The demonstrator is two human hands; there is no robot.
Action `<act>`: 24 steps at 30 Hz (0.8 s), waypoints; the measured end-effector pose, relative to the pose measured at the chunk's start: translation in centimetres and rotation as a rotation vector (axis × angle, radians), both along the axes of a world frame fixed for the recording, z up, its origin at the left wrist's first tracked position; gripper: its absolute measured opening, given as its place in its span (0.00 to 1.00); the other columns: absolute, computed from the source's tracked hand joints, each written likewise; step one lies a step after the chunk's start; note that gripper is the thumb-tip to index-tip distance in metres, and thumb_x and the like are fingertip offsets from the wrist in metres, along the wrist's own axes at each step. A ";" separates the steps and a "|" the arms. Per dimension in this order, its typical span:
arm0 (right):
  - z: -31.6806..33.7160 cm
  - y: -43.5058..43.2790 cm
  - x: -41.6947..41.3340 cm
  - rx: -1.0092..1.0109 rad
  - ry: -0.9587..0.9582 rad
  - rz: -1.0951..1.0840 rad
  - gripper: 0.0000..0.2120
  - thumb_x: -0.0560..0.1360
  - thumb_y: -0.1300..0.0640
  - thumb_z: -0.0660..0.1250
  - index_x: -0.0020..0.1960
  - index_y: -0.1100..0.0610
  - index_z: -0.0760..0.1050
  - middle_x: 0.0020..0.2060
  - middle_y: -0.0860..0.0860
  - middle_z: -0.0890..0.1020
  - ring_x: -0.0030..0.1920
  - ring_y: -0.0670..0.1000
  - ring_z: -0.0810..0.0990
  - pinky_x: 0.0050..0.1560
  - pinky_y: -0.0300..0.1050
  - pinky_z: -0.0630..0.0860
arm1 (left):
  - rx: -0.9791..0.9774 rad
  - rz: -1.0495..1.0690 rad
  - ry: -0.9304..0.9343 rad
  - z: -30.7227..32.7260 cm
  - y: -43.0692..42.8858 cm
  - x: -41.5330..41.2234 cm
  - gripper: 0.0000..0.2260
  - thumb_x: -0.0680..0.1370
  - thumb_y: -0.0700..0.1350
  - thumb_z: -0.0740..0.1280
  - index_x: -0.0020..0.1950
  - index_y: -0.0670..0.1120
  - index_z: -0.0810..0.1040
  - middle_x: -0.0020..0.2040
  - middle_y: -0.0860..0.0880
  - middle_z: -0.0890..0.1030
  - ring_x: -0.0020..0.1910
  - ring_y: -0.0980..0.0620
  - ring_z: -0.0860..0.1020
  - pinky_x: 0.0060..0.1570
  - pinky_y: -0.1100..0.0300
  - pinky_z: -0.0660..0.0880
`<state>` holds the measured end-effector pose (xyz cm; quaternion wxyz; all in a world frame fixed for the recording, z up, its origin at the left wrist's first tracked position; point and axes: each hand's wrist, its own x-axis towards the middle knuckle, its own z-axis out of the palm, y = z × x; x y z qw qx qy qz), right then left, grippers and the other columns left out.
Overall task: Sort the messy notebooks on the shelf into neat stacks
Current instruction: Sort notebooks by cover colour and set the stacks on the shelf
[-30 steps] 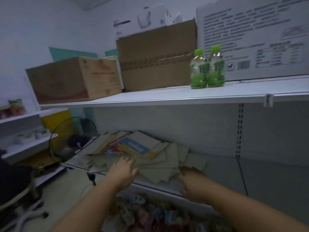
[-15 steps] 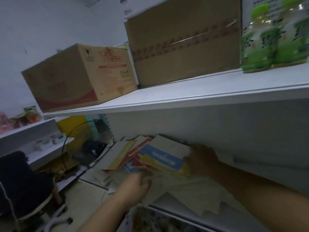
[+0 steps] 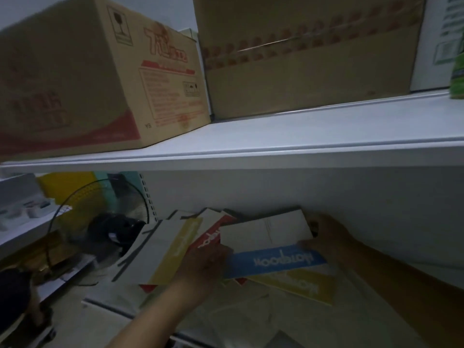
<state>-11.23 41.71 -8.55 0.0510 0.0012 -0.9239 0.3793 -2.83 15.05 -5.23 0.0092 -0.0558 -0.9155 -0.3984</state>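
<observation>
Hands: left hand and right hand are held apart, one at each end of the same notebook.
Left hand: curled onto the near-left edge of the blue-banded notebook; finger detail is lost in dim blur.
Right hand: clamped on the far-right corner, thumb laid on the cover, fingers tucked behind.
Blue-banded notebook: held over the pile on the lower shelf, band toward the near side, lettering upside down.
Neighbours: red-banded notebook is tucked under its left edge; yellow-banded notebook is fanned out further left, overhanging the shelf end; a second yellow-banded notebook is pinned beneath on the near right.
Pile: pale covers are scattered flat across the near part of the shelf, unaligned.
Upper shelf: printed carton at left, plain carton at centre, white box and green bottle at far right.
Left of shelving: fan is seen beyond the shelf end.
</observation>
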 end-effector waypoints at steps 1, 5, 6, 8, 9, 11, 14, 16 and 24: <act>0.3 -0.4 0.2 -0.022 0.032 -0.052 0.25 0.66 0.56 0.77 0.60 0.60 0.74 0.56 0.56 0.78 0.55 0.55 0.77 0.52 0.47 0.74 | 0.032 0.007 0.007 -0.2 -0.2 -0.6 0.16 0.80 0.42 0.60 0.40 0.59 0.80 0.49 0.57 0.80 0.44 0.64 0.77 0.45 0.65 0.77; 1.4 -2.3 0.6 -0.256 0.154 -0.181 0.11 0.76 0.64 0.65 0.56 0.60 0.69 0.55 0.58 0.76 0.48 0.52 0.74 0.39 0.41 0.67 | 0.219 0.045 0.085 -0.2 -1.9 -2.1 0.11 0.81 0.40 0.59 0.48 0.55 0.75 0.54 0.58 0.73 0.46 0.64 0.73 0.32 0.78 0.70; 1.9 -2.9 0.9 -0.344 0.150 -0.193 0.09 0.76 0.66 0.64 0.55 0.59 0.69 0.55 0.59 0.76 0.47 0.53 0.74 0.38 0.40 0.67 | 0.224 0.046 0.129 0.1 -2.6 -2.4 0.10 0.81 0.41 0.59 0.49 0.56 0.74 0.54 0.58 0.72 0.47 0.63 0.73 0.34 0.79 0.69; 2.8 -4.1 1.8 -0.486 0.135 -0.182 0.08 0.76 0.68 0.64 0.49 0.56 0.71 0.53 0.59 0.77 0.47 0.54 0.76 0.41 0.40 0.69 | 0.259 0.037 0.194 0.7 -4.3 -3.2 0.10 0.80 0.41 0.62 0.53 0.56 0.72 0.56 0.58 0.71 0.49 0.63 0.71 0.36 0.81 0.65; 3.3 -4.8 2.4 -0.531 0.131 -0.158 0.10 0.75 0.69 0.64 0.47 0.54 0.73 0.51 0.58 0.79 0.45 0.54 0.77 0.43 0.42 0.70 | 0.283 0.016 0.185 0.9 -5.3 -3.7 0.11 0.79 0.41 0.63 0.56 0.56 0.71 0.56 0.58 0.71 0.50 0.63 0.71 0.38 0.82 0.64; 4.4 -6.7 3.9 -0.590 0.109 -0.090 0.11 0.75 0.69 0.65 0.45 0.52 0.74 0.45 0.53 0.81 0.40 0.51 0.79 0.41 0.43 0.72 | 0.279 -0.076 0.116 1.6 -7.3 -4.3 0.12 0.78 0.43 0.65 0.59 0.57 0.70 0.55 0.59 0.73 0.52 0.63 0.72 0.43 0.80 0.65; 5.3 -10.5 5.5 -0.648 0.078 0.005 0.08 0.74 0.68 0.66 0.47 0.57 0.76 0.41 0.52 0.84 0.36 0.50 0.83 0.34 0.40 0.76 | 0.229 -0.293 -0.184 2.5 -10.3 -4.1 0.08 0.77 0.46 0.68 0.53 0.57 0.74 0.48 0.61 0.77 0.45 0.66 0.76 0.40 0.76 0.73; 5.4 -12.9 5.9 -0.652 0.088 0.004 0.08 0.73 0.70 0.66 0.47 0.58 0.78 0.39 0.51 0.84 0.35 0.48 0.83 0.32 0.37 0.77 | 0.316 -0.348 -0.399 2.2 -12.8 -3.6 0.07 0.76 0.43 0.68 0.51 0.54 0.77 0.50 0.54 0.82 0.48 0.56 0.81 0.47 0.64 0.78; 3.2 -20.4 5.1 -0.342 0.164 -0.199 0.14 0.78 0.57 0.64 0.34 0.55 0.76 0.26 0.49 0.80 0.28 0.47 0.78 0.33 0.44 0.73 | 1.107 -0.069 -0.296 -2.3 -22.8 -0.9 0.15 0.70 0.34 0.67 0.55 0.44 0.78 0.48 0.45 0.85 0.46 0.42 0.83 0.37 0.51 0.81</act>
